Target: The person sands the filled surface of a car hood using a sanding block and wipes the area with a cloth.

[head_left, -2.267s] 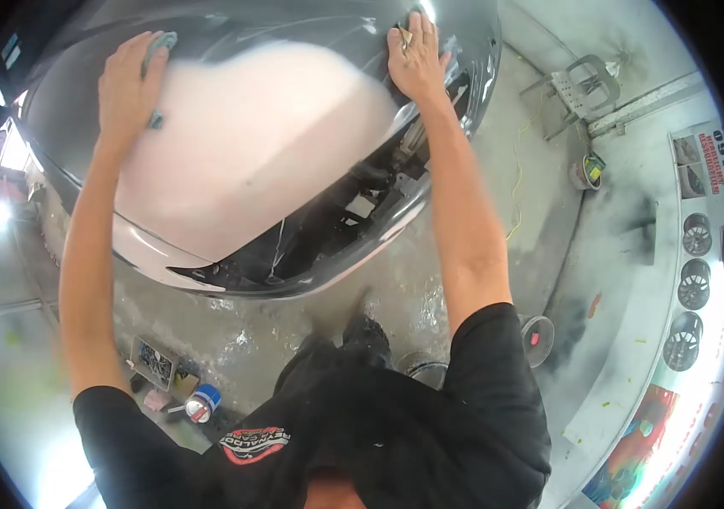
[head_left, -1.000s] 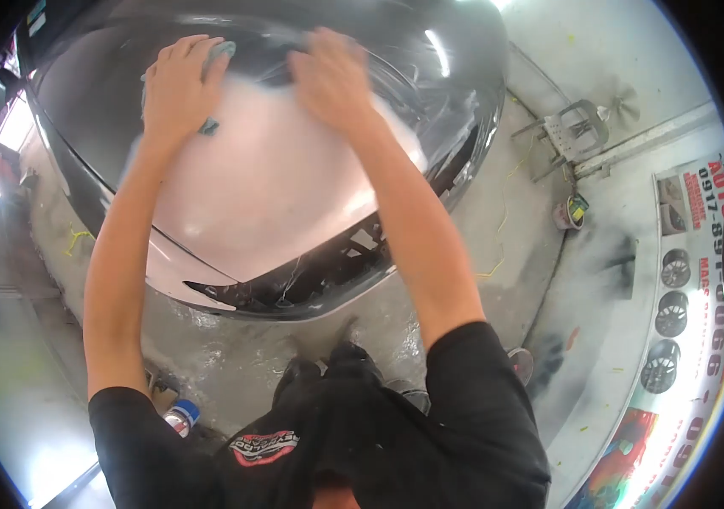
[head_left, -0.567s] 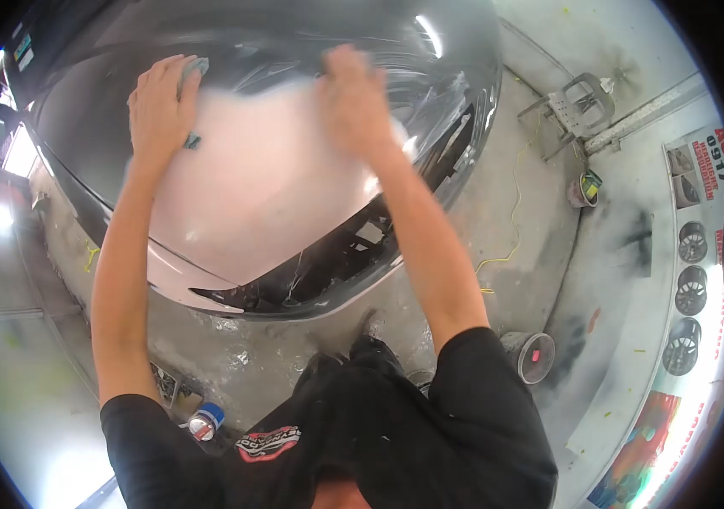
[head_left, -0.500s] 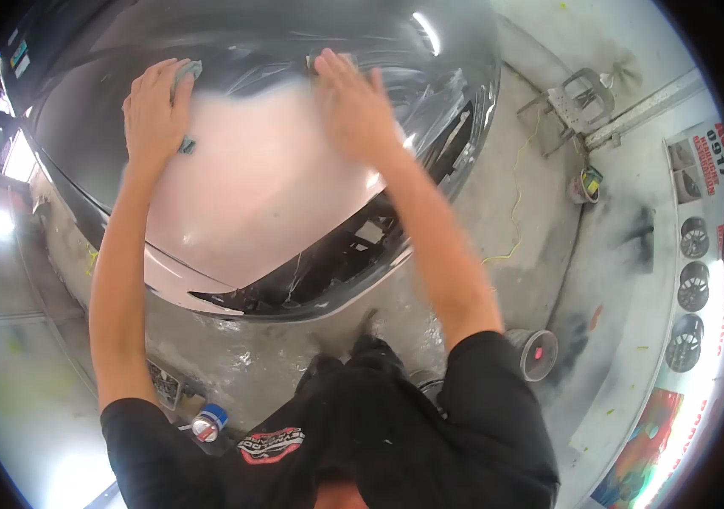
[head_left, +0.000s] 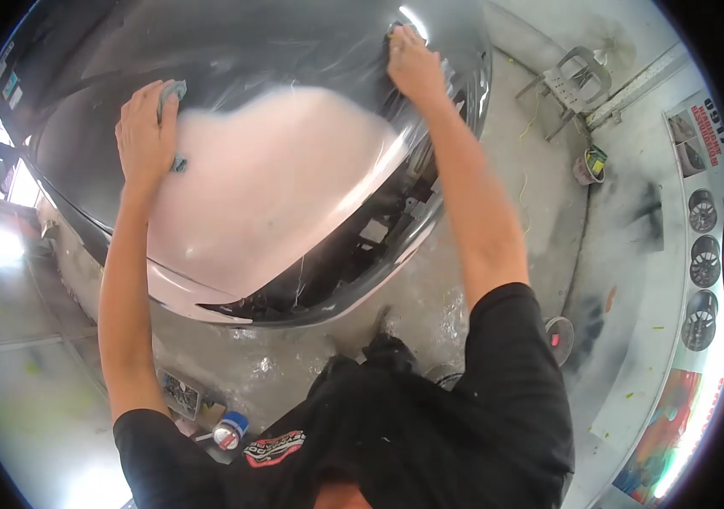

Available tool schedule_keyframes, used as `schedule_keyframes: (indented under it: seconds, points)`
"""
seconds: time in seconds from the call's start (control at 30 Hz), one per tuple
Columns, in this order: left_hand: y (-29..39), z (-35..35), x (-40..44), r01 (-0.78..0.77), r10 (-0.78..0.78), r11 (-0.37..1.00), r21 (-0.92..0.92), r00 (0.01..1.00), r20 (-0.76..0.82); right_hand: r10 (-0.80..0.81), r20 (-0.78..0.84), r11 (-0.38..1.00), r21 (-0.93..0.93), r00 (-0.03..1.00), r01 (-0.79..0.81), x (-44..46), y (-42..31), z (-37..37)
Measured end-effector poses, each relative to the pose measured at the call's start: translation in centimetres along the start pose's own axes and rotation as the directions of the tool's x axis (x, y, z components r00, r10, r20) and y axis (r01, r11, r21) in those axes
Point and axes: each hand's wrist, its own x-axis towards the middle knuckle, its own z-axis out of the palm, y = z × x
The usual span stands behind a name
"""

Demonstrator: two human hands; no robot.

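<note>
From where I stand, the person leans over a dark car hood [head_left: 243,187] with a broad pale patch [head_left: 307,127] across its near half, and 2 bare hands reach out onto it. The left hand [head_left: 145,131] lies on the patch's left margin, in from the hood's left edge, its grip loose around a blue-green cloth [head_left: 176,87] that shows beside the thumb and again near the wrist. The right hand [head_left: 415,68] is well apart from it, over toward the hood's right edge, fingers bent around a small pad [head_left: 393,30]; most of that is hidden, so I can't tell what it's made of

The cloth looks light, soft and limp, likely to bunch, so I'd spread a flat palm over its middle. The pad seems small and light, perhaps a bit stiffer, best pinched along its sides with the fingertips kept level. The hood itself should be heavy, broad and firm; its streaky dark part looks slick, and the pale coat might mark under a hard fingertip. For steadying, I'd choose the hood's left edge rather than the front edge, where the dark front opening [head_left: 353,246] shows bare parts
</note>
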Motion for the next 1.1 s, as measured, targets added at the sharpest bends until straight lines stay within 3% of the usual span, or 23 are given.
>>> schedule_keyframes:
  seconds: [0.03,0.13,0.23,0.33,0.37,0.5,0.6,0.63,0.73,0.77,0.87,0.93,1.0,1.1]
  points:
    - [0.2,-0.1,0.2,0.01,-0.01,1.0,0.006,1.0,-0.001,0.057,-0.024,0.998,-0.017,0.998,-0.058,1.1,-0.2,0.3]
    - [0.4,-0.1,0.1,0.018,-0.019,1.0,0.02,1.0,0.02,-0.173,-0.13,0.984,0.029,0.976,0.179,-5.1,-5.4,1.2]
    - [0.2,0.1,0.0,0.002,-0.003,1.0,0.018,1.0,0.024,-0.31,-0.033,0.947,0.074,0.95,0.312,-4.8,-3.7,0.0]
    - [0.2,-0.2,-0.1,0.008,-0.008,1.0,0.009,1.0,0.017,-0.117,0.0,0.993,-0.01,0.993,0.117,1.3,-2.2,0.0]
    - [0.5,-0.2,0.0,0.011,-0.011,1.0,0.014,1.0,0.007,-0.075,-0.003,0.985,-0.156,0.997,0.074,2.1,-3.3,2.1]
    - [0.6,-0.2,0.2,0.023,-0.024,0.999,0.027,1.0,0.013,-0.249,-0.091,0.968,0.011,0.964,0.251,-2.7,-7.5,3.5]
    - [0.2,-0.1,0.0,-0.003,0.003,1.0,0.022,1.0,-0.005,-0.225,0.056,0.971,-0.074,0.973,0.229,0.7,-3.0,-0.1]
    - [0.1,-0.3,-0.2,0.0,0.0,1.0,0.023,1.0,0.001,-0.088,0.171,0.994,-0.043,0.981,0.096,2.1,-3.3,-1.9]
    - [0.3,-0.4,-0.2,0.006,-0.006,1.0,0.014,1.0,-0.002,-0.018,-0.014,0.961,-0.275,1.0,0.013,1.4,-6.5,2.7]
    - [0.0,-0.3,0.0,0.005,-0.005,1.0,0.003,1.0,-0.006,-0.156,0.034,0.938,-0.31,0.987,0.158,-0.4,-7.5,3.4]
    - [0.0,0.3,-0.4,0.014,-0.013,1.0,-0.025,1.0,0.007,-0.369,-0.035,0.929,-0.028,0.929,0.368,-2.6,-3.8,2.7]
    - [-0.3,-0.1,-0.1,0.016,-0.016,1.0,-0.021,1.0,-0.005,-0.132,0.13,0.99,-0.033,0.983,0.138,1.6,0.1,-0.2]
    - [0.1,-0.3,-0.1,0.011,-0.011,1.0,-0.017,1.0,0.001,-0.038,-0.074,0.987,-0.159,0.997,0.026,2.4,0.4,1.2]
    - [0.2,0.0,0.0,0.025,-0.025,1.0,0.008,1.0,-0.004,-0.149,-0.084,0.983,-0.117,0.985,0.138,-3.9,-4.6,1.3]
